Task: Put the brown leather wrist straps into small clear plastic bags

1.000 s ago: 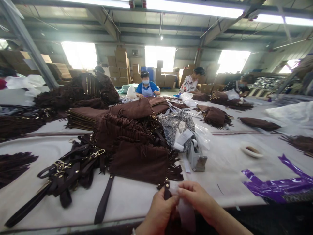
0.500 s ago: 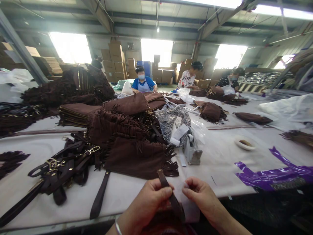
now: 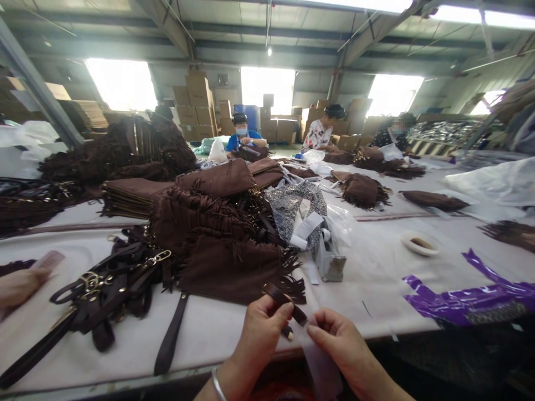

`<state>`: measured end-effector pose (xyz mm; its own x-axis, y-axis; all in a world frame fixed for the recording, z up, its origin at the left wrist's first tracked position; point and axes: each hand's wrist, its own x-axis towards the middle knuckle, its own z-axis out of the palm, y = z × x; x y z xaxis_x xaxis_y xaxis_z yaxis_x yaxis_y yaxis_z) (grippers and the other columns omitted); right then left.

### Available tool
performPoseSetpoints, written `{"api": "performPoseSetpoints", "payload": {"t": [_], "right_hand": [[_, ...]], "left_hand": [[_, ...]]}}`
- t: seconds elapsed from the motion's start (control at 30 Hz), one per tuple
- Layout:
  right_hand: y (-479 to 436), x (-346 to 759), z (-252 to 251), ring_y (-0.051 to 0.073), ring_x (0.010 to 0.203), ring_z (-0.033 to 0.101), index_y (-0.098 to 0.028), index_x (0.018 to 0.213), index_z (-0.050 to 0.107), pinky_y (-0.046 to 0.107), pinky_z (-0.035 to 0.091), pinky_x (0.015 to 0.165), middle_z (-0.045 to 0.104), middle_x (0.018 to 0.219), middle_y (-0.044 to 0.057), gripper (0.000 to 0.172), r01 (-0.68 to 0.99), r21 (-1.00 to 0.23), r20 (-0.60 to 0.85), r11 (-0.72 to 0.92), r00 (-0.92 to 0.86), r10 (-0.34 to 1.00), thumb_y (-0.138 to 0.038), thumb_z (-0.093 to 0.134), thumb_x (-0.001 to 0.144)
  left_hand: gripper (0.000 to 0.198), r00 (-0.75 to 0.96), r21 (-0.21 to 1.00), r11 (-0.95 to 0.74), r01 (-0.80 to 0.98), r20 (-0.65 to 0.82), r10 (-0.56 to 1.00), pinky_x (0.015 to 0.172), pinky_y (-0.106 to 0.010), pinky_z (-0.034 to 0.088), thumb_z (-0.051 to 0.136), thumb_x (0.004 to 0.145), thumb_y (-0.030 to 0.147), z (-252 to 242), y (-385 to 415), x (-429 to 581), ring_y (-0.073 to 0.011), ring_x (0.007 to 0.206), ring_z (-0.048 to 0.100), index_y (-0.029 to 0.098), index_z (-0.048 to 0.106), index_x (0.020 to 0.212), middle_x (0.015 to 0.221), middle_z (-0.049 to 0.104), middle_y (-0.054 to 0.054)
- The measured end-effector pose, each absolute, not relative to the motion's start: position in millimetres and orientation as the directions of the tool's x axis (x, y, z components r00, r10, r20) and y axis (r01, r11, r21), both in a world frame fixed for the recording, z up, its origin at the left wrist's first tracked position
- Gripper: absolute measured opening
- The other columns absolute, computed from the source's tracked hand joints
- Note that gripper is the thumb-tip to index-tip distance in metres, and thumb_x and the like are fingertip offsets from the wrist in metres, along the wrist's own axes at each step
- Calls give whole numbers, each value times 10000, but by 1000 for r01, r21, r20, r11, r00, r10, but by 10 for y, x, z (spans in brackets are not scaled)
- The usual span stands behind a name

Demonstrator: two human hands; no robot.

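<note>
Near the table's front edge, my left hand (image 3: 267,328) is closed on a dark brown leather strap (image 3: 281,296), which bends over above the fingers. Close beside it on the right, my right hand (image 3: 334,334) pinches a thin translucent strip (image 3: 320,362) that hangs down below the table edge. The strip's top meets the strap's lower end between the two hands. Just beyond them lies a brown fringed pouch (image 3: 234,270). Left of my hands a single wrist strap (image 3: 171,334) lies on the cloth, beside a heap of dark straps with gold clasps (image 3: 112,278).
A tape dispenser (image 3: 332,264) stands behind my hands, by a patterned bag (image 3: 296,209). To the right are a tape roll (image 3: 420,243) and purple packaging (image 3: 472,295). Another person's hand (image 3: 19,287) reaches in at the left. Several people sit across the table.
The strap in my left hand has turned and bends over more. My right hand and the strip have shifted slightly left. Another person's hand has appeared at the left edge.
</note>
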<state>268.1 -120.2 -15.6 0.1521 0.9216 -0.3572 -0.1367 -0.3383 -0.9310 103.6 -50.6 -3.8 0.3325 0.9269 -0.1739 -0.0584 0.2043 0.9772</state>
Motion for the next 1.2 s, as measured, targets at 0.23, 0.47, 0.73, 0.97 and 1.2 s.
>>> {"api": "performPoseSetpoints", "payload": {"t": [0.23,0.47,0.73,0.97,1.2], "right_hand": [[-1213,2624,-102,106,602,531,-137,879,685,213,367,559,695,725,18,319,-262,-900,-362,-349,0,932,-391,765,705],[-1289,2634,1,97,515,488,-138,711,645,216,330,513,627,576,-12,338,-231,-858,-480,-459,44,876,-429,796,629],[-1659,2928,-61,88,527,454,-125,665,642,213,283,520,608,570,-4,314,-6,-848,-528,-530,-76,846,-389,804,618],[-1521,2683,-226,117,492,505,-128,642,647,228,347,484,628,544,25,352,22,-831,-543,-556,184,819,-472,700,696],[-1015,2441,-201,127,461,533,-125,659,649,232,370,454,641,525,30,395,-134,-871,-489,-473,139,861,-517,694,678]], "left_hand": [[220,435,956,275,-102,-206,877,607,-244,462,754,722,320,-55,-554,1074,-141,632,585,118,732,807,729,714,-47],[324,587,712,645,-279,-406,701,699,-290,527,752,733,356,-42,-653,1058,-195,763,670,109,705,937,897,740,-112],[179,315,411,753,-513,-726,611,603,-247,545,710,793,266,-200,-447,1239,-166,705,701,119,629,855,816,740,-93],[198,350,466,746,-476,-678,647,608,-266,538,688,800,219,-299,-597,1334,-189,868,699,159,625,978,1067,715,-91],[180,420,531,721,-446,-587,692,528,-245,484,660,813,261,-364,-687,1254,-130,577,597,126,661,933,694,658,-25]]}}
